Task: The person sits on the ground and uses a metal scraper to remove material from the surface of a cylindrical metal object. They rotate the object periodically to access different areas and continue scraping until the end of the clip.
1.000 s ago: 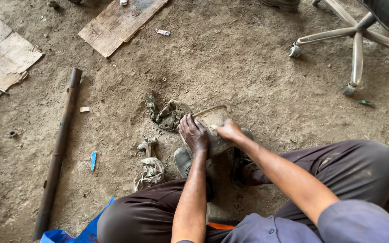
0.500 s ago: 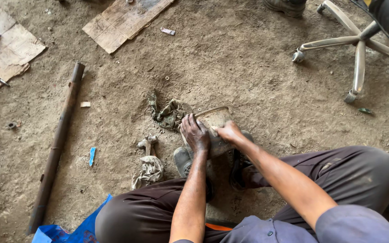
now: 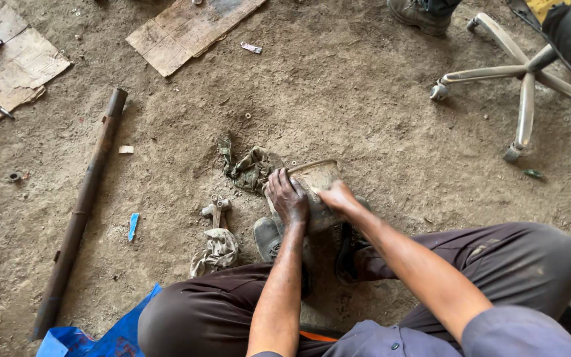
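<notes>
Two hands work over one dirty, greyish container (image 3: 317, 178) that stands on the dirt floor (image 3: 365, 106) between the person's two shoes (image 3: 269, 238). The left hand (image 3: 287, 196) lies curled over the container's near left side, fingers bent down onto it and gripping it. The right hand (image 3: 338, 196) presses against its right side, fingers closed in against the wall; how firmly it grips cannot be told. The container's open rim points away from the person, just beyond both hands. Just to the left of the left hand lies one crumpled greenish rag (image 3: 249, 168), touching or nearly touching the container. A second, paler rag (image 3: 216, 250) lies nearer the left knee, with one small metal fitting (image 3: 215, 208) just above it. One long rusty pipe (image 3: 82, 211) lies well apart at the left, one small blue scrap (image 3: 133, 226) beside it. Farther off are one wooden board (image 3: 186, 30), one cardboard sheet (image 3: 21, 63) carrying dark metal parts, and one chair base (image 3: 523, 73) on castors.
</notes>
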